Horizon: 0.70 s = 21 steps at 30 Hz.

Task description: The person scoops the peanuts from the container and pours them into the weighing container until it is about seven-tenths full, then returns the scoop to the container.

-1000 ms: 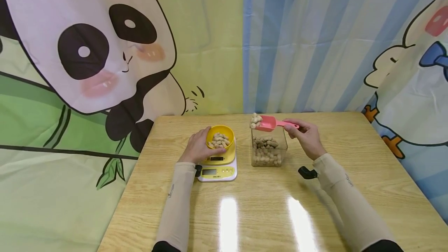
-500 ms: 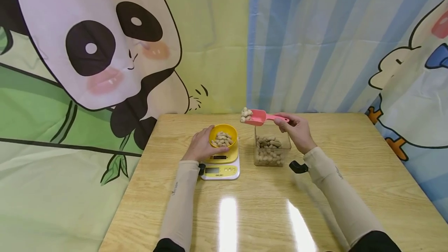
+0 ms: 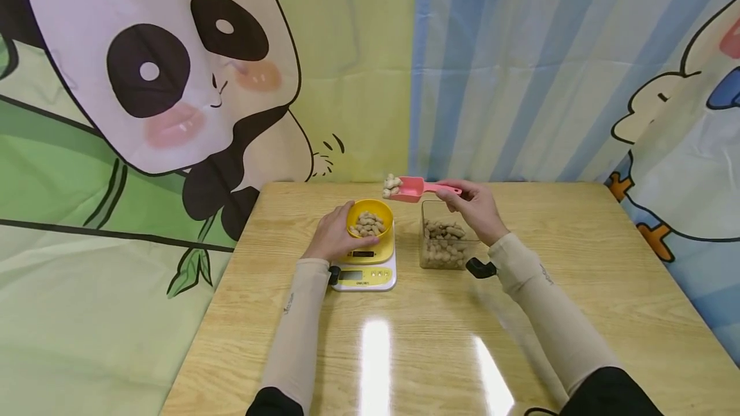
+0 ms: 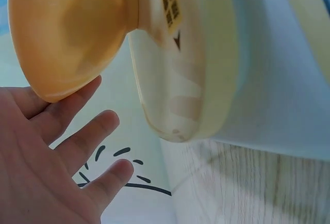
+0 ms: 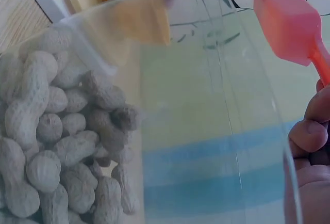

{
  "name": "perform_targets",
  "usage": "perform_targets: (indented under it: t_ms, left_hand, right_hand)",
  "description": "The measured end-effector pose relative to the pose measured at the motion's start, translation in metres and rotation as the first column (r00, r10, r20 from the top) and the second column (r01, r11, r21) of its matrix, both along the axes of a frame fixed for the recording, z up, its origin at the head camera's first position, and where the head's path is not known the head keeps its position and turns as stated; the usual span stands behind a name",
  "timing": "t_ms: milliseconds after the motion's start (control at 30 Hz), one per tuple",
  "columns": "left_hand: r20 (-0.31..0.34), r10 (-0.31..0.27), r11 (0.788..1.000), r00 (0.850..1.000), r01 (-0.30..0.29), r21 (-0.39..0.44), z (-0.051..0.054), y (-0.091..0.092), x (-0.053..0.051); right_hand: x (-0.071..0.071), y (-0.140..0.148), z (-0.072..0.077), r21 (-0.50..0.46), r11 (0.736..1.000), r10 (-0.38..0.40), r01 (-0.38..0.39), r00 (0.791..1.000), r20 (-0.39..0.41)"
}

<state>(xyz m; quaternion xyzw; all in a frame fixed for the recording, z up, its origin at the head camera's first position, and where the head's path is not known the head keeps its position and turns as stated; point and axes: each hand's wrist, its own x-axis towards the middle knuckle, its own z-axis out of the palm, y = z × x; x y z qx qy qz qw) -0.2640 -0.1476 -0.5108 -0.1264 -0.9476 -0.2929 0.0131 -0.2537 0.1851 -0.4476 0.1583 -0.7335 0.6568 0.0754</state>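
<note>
A yellow bowl [image 3: 370, 206] with peanuts [image 3: 368, 225] in it sits on a yellow-and-white kitchen scale [image 3: 370, 276]. My left hand [image 3: 334, 236] holds the bowl from the left, thumb at the front and fingers behind. In the left wrist view the bowl [image 4: 72, 33] touches the fingers from above, while the other fingers spread below it. With my right hand [image 3: 476, 210] I grip the handle of a pink scoop [image 3: 412, 189]. Several peanuts [image 3: 391, 185] lie at its tip, raised between bowl and container. Its pink underside [image 5: 289, 22] shows in the right wrist view.
A clear plastic container [image 3: 430, 213], part filled with peanuts [image 5: 44, 172], stands right of the scale on the wooden table [image 3: 277, 352]. Behind the table's far edge hangs a cartoon-printed curtain [image 3: 358, 82].
My right hand has carried the loaded scoop leftward, from above the container toward the bowl. My left hand keeps its hold on the bowl. The head view has shifted slightly.
</note>
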Motion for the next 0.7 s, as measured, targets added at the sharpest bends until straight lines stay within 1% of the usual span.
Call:
perform_targets:
  t_ms: [100, 267, 367, 500, 633, 700]
  left_hand:
    - [0.001, -0.001, 1.0, 1.0, 0.001, 0.003, 0.002, 0.0, -0.001]
    - [0.009, 0.003, 1.0, 1.0, -0.003, -0.001, 0.001, 0.0, -0.001]
    - [0.015, 0.005, 1.0, 1.0, -0.005, -0.008, 0.001, 0.0, -0.001]
    - [0.022, 0.009, 1.0, 1.0, -0.009, -0.012, 0.001, 0.001, -0.001]
    - [0.019, 0.016, 1.0, 1.0, -0.015, -0.019, 0.001, 0.002, -0.001]
    - [0.018, 0.018, 1.0, 1.0, -0.018, -0.023, 0.002, 0.002, -0.001]
  right_hand:
    - [-0.002, -0.004, 0.001, 0.003, 1.0, 0.01, -0.011, 1.0, 0.015]
    - [-0.005, -0.01, 0.0, 0.007, 0.999, 0.031, -0.031, 0.999, 0.028]
    - [-0.008, -0.013, -0.002, 0.037, 0.999, 0.032, -0.033, 0.999, 0.027]
    - [-0.01, -0.017, -0.004, 0.108, 0.994, 0.031, -0.034, 0.999, 0.031]
    - [-0.011, -0.021, -0.004, 0.188, 0.981, 0.045, -0.054, 0.998, 0.052]
    - [-0.008, -0.025, 0.002, 0.239, 0.969, 0.053, -0.065, 0.997, 0.055]
